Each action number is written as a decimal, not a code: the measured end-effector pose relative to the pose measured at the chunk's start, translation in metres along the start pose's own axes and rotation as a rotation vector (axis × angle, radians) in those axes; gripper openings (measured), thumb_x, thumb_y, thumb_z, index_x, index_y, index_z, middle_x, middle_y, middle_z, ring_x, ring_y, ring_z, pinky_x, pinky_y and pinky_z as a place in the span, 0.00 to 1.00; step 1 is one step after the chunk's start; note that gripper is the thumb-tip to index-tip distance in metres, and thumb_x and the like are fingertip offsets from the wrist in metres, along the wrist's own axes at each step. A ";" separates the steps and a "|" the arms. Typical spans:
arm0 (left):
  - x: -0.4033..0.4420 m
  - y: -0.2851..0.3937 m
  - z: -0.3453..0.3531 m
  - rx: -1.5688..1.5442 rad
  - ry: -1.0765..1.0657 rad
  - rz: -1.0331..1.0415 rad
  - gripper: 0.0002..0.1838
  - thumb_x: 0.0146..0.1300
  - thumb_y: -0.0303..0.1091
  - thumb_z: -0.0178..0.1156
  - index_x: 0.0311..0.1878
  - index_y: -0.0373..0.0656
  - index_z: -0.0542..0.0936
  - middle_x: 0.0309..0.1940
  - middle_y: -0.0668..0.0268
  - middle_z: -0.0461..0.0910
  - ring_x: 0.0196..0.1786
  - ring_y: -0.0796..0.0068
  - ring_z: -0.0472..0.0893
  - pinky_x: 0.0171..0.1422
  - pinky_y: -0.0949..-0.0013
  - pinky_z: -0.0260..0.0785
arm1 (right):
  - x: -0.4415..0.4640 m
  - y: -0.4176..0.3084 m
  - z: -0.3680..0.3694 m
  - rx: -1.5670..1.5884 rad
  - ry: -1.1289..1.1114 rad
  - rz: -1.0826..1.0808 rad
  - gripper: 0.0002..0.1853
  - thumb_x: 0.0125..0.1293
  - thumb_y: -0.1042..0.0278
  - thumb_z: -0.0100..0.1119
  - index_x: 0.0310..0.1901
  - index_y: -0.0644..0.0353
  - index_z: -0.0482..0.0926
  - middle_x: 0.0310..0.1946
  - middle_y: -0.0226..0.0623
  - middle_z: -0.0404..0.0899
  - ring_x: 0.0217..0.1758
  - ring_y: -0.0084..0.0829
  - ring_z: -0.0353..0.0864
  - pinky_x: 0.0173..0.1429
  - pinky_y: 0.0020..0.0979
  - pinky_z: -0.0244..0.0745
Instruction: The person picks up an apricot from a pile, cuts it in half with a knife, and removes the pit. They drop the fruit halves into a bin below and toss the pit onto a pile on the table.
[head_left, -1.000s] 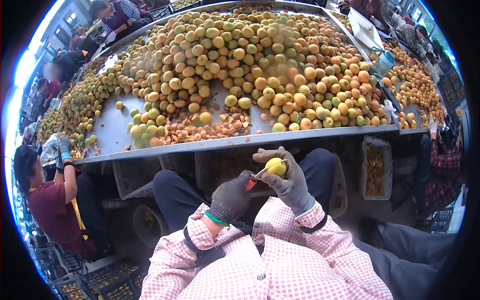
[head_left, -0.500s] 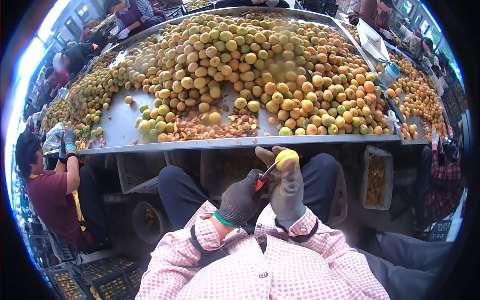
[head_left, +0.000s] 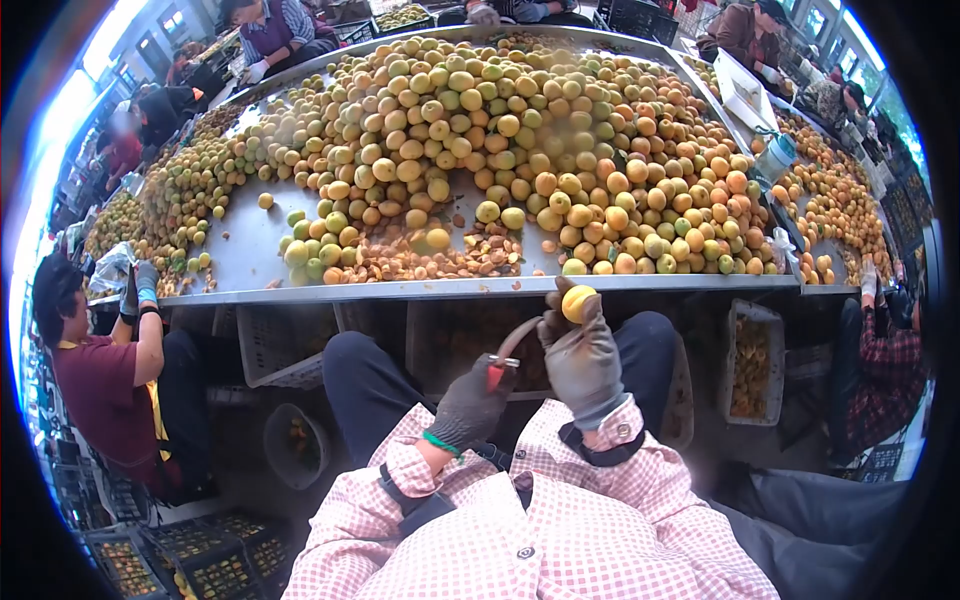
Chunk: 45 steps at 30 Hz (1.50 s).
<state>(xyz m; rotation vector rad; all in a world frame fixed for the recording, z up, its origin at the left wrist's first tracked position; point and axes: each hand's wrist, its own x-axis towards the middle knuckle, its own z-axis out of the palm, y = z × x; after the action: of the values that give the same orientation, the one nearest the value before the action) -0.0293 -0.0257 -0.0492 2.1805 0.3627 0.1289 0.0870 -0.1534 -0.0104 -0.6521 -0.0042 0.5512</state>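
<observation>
My left hand (head_left: 470,405), in a dark grey knit glove, is closed around the red handle of a small knife (head_left: 519,336). Its curved blade points up and to the right, apart from the fruit. In my right hand (head_left: 583,365), also gloved, a yellow apricot (head_left: 577,304) is gripped at the fingertips, just below the table's front edge. Beyond both hands, a big heap of apricots (head_left: 440,110) covers much of the metal table (head_left: 250,240). A pile of cut apricot pieces (head_left: 430,262) lies near that edge.
The table's raised metal rim (head_left: 440,292) runs across in front of me. Beneath it stand a white crate (head_left: 285,350) and a crate of fruit (head_left: 755,365). A bucket (head_left: 296,445) is at lower left. Co-workers sit at left (head_left: 105,390) and right (head_left: 885,360).
The knife has come away from the apricot as my left hand moved down and left. My right hand has shifted slightly right, still holding the apricot.
</observation>
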 end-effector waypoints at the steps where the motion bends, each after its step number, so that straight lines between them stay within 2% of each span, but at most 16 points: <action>1: -0.002 -0.007 0.000 -0.201 0.000 -0.044 0.13 0.62 0.33 0.59 0.48 0.44 0.73 0.32 0.50 0.81 0.36 0.50 0.82 0.37 0.55 0.73 | 0.002 -0.006 -0.011 -0.008 -0.084 0.024 0.23 0.72 0.55 0.51 0.62 0.59 0.69 0.44 0.32 0.75 0.43 0.22 0.75 0.50 0.22 0.69; 6: 0.007 0.021 -0.031 -0.728 0.000 -0.138 0.13 0.59 0.28 0.64 0.46 0.42 0.74 0.36 0.62 0.81 0.37 0.67 0.83 0.42 0.68 0.74 | -0.018 -0.023 0.001 0.023 -0.031 0.238 0.19 0.72 0.58 0.49 0.57 0.61 0.71 0.44 0.35 0.74 0.37 0.26 0.72 0.41 0.26 0.68; 10: 0.019 0.023 -0.025 -0.623 0.029 0.022 0.14 0.59 0.29 0.64 0.48 0.42 0.73 0.36 0.63 0.81 0.37 0.71 0.81 0.43 0.68 0.73 | -0.021 -0.015 0.003 0.075 -0.016 0.350 0.21 0.72 0.49 0.47 0.52 0.59 0.74 0.40 0.34 0.76 0.27 0.24 0.67 0.29 0.24 0.61; 17: 0.026 0.047 -0.042 -0.510 -0.119 0.068 0.26 0.55 0.34 0.70 0.54 0.44 0.69 0.38 0.61 0.80 0.41 0.71 0.81 0.47 0.68 0.73 | -0.022 0.000 -0.021 0.126 -0.076 0.603 0.20 0.69 0.44 0.51 0.46 0.52 0.75 0.35 0.29 0.77 0.29 0.21 0.73 0.24 0.18 0.61; 19: 0.025 0.049 -0.041 -0.576 -0.177 0.047 0.31 0.52 0.37 0.73 0.57 0.45 0.67 0.40 0.60 0.80 0.42 0.69 0.81 0.48 0.68 0.73 | -0.027 0.004 -0.013 0.130 -0.123 0.577 0.19 0.71 0.44 0.47 0.47 0.52 0.75 0.37 0.29 0.77 0.32 0.19 0.76 0.25 0.18 0.66; 21: 0.027 0.045 -0.037 -0.292 -0.103 0.237 0.41 0.46 0.42 0.77 0.61 0.47 0.63 0.43 0.59 0.80 0.47 0.63 0.82 0.51 0.65 0.73 | -0.032 0.003 0.013 -0.305 0.127 0.262 0.20 0.74 0.45 0.42 0.49 0.53 0.74 0.39 0.29 0.77 0.37 0.19 0.77 0.32 0.20 0.73; 23: 0.028 0.045 -0.037 -0.217 -0.115 0.266 0.46 0.41 0.47 0.78 0.62 0.48 0.62 0.46 0.59 0.80 0.49 0.56 0.82 0.51 0.61 0.74 | -0.028 0.003 0.005 -0.525 -0.001 0.124 0.15 0.72 0.54 0.49 0.50 0.56 0.74 0.40 0.34 0.77 0.43 0.27 0.79 0.45 0.25 0.75; 25: 0.026 0.046 -0.038 -0.115 -0.083 0.297 0.47 0.40 0.50 0.78 0.63 0.50 0.64 0.47 0.59 0.80 0.47 0.54 0.82 0.48 0.59 0.75 | -0.027 0.001 -0.002 -1.412 -0.346 -0.420 0.18 0.63 0.61 0.58 0.51 0.59 0.74 0.44 0.41 0.76 0.49 0.39 0.77 0.54 0.31 0.72; 29: 0.027 0.047 -0.034 -0.111 0.067 0.454 0.43 0.40 0.51 0.77 0.61 0.52 0.69 0.43 0.59 0.82 0.41 0.55 0.84 0.41 0.59 0.76 | -0.027 0.003 -0.011 -1.372 -0.357 -0.369 0.21 0.54 0.67 0.61 0.50 0.63 0.74 0.46 0.45 0.75 0.51 0.48 0.75 0.57 0.37 0.71; 31: 0.025 0.052 -0.039 0.024 -0.009 0.448 0.37 0.41 0.51 0.75 0.57 0.53 0.76 0.37 0.59 0.83 0.36 0.56 0.84 0.37 0.60 0.76 | -0.025 -0.001 -0.010 -1.461 -0.612 -0.695 0.19 0.53 0.72 0.62 0.48 0.61 0.74 0.42 0.43 0.76 0.45 0.41 0.77 0.51 0.32 0.72; 32: 0.026 0.053 -0.039 0.076 -0.004 0.475 0.33 0.43 0.52 0.73 0.55 0.54 0.78 0.34 0.59 0.83 0.34 0.55 0.83 0.35 0.61 0.75 | -0.033 0.016 -0.009 -1.184 -0.257 -0.328 0.18 0.55 0.70 0.63 0.48 0.63 0.73 0.42 0.44 0.75 0.45 0.41 0.77 0.51 0.32 0.72; 33: 0.027 0.052 -0.036 0.075 -0.005 0.474 0.33 0.43 0.52 0.73 0.55 0.54 0.78 0.34 0.59 0.83 0.34 0.55 0.83 0.35 0.61 0.75 | -0.033 0.018 -0.003 -1.184 -0.256 -0.325 0.18 0.55 0.70 0.63 0.48 0.63 0.73 0.42 0.44 0.75 0.45 0.41 0.77 0.51 0.32 0.72; 36: 0.022 0.048 -0.029 0.008 0.014 0.521 0.31 0.47 0.48 0.72 0.56 0.50 0.78 0.37 0.56 0.83 0.37 0.56 0.84 0.40 0.63 0.76 | -0.033 0.017 0.020 -1.545 -0.067 -0.745 0.16 0.60 0.70 0.57 0.48 0.68 0.72 0.38 0.42 0.73 0.40 0.38 0.76 0.46 0.31 0.71; 37: 0.017 0.053 -0.024 -0.245 0.031 0.429 0.29 0.49 0.45 0.71 0.56 0.49 0.78 0.38 0.56 0.83 0.39 0.56 0.84 0.42 0.64 0.75 | -0.030 0.018 0.025 -1.544 -0.067 -0.745 0.16 0.60 0.70 0.57 0.48 0.68 0.72 0.38 0.42 0.73 0.40 0.38 0.76 0.46 0.31 0.71; 39: 0.011 0.061 -0.021 -0.495 0.047 0.331 0.28 0.51 0.42 0.70 0.56 0.47 0.77 0.39 0.56 0.83 0.42 0.56 0.84 0.44 0.65 0.75 | -0.026 0.019 0.036 -0.569 0.076 -0.317 0.06 0.69 0.69 0.49 0.36 0.61 0.71 0.30 0.31 0.71 0.33 0.23 0.71 0.40 0.25 0.69; 45: 0.014 0.047 -0.022 -0.820 -0.190 -0.053 0.24 0.60 0.39 0.65 0.57 0.39 0.74 0.51 0.59 0.79 0.47 0.68 0.81 0.53 0.69 0.71 | -0.018 0.019 0.028 -0.710 0.024 -0.537 0.11 0.74 0.67 0.40 0.33 0.60 0.70 0.29 0.26 0.69 0.32 0.16 0.67 0.38 0.21 0.66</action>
<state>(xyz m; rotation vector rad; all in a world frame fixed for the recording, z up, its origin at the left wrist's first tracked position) -0.0108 -0.0302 0.0014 1.3576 0.2048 0.0283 0.0572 -0.1334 0.0039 -1.2963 -0.3564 0.0014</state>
